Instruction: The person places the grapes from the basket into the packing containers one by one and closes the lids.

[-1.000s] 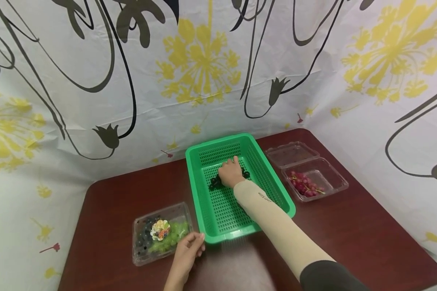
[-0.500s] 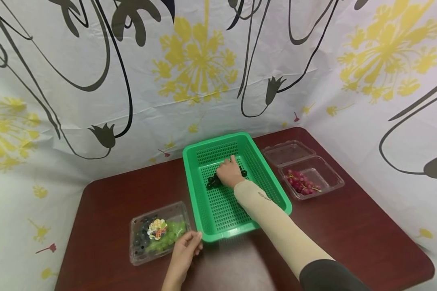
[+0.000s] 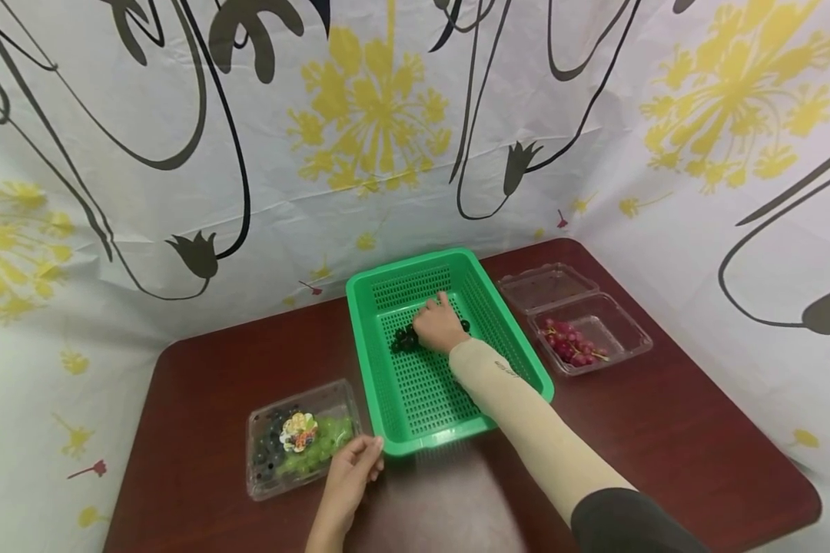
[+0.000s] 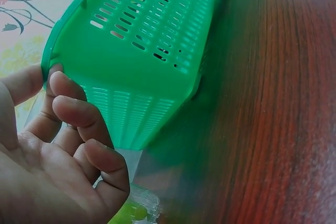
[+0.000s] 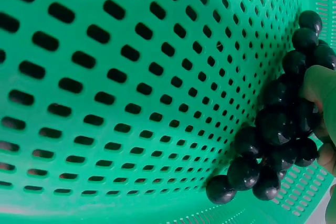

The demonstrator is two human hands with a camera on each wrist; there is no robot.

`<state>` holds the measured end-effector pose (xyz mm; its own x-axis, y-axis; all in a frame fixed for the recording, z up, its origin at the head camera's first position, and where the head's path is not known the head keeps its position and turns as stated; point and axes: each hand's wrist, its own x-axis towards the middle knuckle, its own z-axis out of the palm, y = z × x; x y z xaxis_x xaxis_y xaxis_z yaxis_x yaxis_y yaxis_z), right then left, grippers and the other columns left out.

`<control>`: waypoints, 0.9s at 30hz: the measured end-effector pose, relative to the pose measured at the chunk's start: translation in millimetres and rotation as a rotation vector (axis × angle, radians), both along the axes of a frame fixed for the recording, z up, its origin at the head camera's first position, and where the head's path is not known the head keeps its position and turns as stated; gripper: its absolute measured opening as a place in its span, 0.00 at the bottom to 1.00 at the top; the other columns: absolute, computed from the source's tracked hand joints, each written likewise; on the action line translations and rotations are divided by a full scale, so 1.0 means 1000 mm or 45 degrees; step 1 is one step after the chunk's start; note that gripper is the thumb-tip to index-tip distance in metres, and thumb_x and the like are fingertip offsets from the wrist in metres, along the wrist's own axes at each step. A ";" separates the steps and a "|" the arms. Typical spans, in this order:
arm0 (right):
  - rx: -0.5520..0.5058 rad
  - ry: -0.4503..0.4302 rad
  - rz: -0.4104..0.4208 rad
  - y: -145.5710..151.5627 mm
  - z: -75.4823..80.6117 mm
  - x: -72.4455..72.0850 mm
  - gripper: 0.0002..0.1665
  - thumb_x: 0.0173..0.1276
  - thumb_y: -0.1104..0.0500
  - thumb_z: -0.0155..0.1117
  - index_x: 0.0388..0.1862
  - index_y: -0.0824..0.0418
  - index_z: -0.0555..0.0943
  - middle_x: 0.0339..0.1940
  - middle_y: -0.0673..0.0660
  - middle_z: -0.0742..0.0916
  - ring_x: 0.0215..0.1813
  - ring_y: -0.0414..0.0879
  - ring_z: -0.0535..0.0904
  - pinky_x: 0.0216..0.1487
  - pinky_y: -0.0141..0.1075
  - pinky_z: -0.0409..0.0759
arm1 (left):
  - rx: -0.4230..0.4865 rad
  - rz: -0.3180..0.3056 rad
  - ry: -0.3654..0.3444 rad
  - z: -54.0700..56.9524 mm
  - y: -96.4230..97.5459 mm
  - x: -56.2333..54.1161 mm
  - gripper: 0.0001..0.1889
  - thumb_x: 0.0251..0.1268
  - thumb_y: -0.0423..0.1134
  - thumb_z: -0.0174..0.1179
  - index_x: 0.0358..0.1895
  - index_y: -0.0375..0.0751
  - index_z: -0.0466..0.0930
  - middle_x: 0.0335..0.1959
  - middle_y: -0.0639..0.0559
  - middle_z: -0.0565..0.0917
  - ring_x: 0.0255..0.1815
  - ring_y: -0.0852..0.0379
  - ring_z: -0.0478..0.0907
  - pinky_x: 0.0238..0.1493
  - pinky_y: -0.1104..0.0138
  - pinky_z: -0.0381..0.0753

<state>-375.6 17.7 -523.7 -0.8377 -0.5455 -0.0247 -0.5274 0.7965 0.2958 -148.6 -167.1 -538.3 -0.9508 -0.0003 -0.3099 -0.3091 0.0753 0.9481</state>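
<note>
Basket (image 3: 434, 439) of bright green slotted plastic, rectangular and deep, stands on a dark red-brown wooden desk (image 3: 636, 438). On its floor, toward the far half, lies a bunch of glossy, round black grapes (image 5: 275, 124). The person's right hand (image 3: 437, 326) reaches down inside the basket and grasps that bunch, thumb against the fruit; grapes show on both sides of it. A beige sleeve (image 3: 519, 411) covers the forearm and crosses the basket's near right part. The left hand (image 3: 351, 467) pinches the basket's rim at the near left corner between thumb and index finger, its other fingers loosely bent.

Just left of the basket's near end sits a clear plastic box (image 3: 335, 398), its lid down, holding dark grapes (image 3: 268, 452) and green grapes (image 3: 321, 449) under a colourful fruit sticker (image 3: 299, 432). Right of the basket, a clear plastic clamshell (image 3: 612, 332) with its lid folded back contains red grapes (image 3: 571, 344). Behind the basket hangs a white sheet printed with yellow and dark plant shapes (image 3: 263, 130).
</note>
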 end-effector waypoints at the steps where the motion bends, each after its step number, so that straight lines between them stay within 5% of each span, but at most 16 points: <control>1: -0.013 0.001 -0.005 0.001 0.001 0.000 0.11 0.73 0.53 0.55 0.33 0.51 0.83 0.32 0.50 0.84 0.38 0.47 0.70 0.55 0.48 0.58 | -0.002 0.000 0.001 0.000 0.000 0.000 0.16 0.72 0.45 0.55 0.35 0.32 0.75 0.22 0.55 0.73 0.22 0.61 0.68 0.29 0.68 0.72; 6: -0.118 -0.017 -0.031 0.004 0.007 0.000 0.10 0.69 0.51 0.61 0.30 0.52 0.82 0.31 0.51 0.84 0.37 0.48 0.69 0.55 0.49 0.57 | 0.002 -0.004 0.000 0.000 0.001 0.000 0.15 0.72 0.45 0.55 0.35 0.33 0.75 0.22 0.55 0.73 0.22 0.61 0.68 0.29 0.68 0.73; 27: -0.494 0.208 0.033 0.012 0.040 -0.006 0.17 0.68 0.58 0.53 0.17 0.53 0.70 0.20 0.50 0.75 0.30 0.47 0.63 0.50 0.49 0.56 | -0.008 -0.001 0.020 0.002 0.002 0.001 0.17 0.70 0.47 0.56 0.35 0.33 0.75 0.22 0.55 0.74 0.22 0.61 0.68 0.29 0.68 0.73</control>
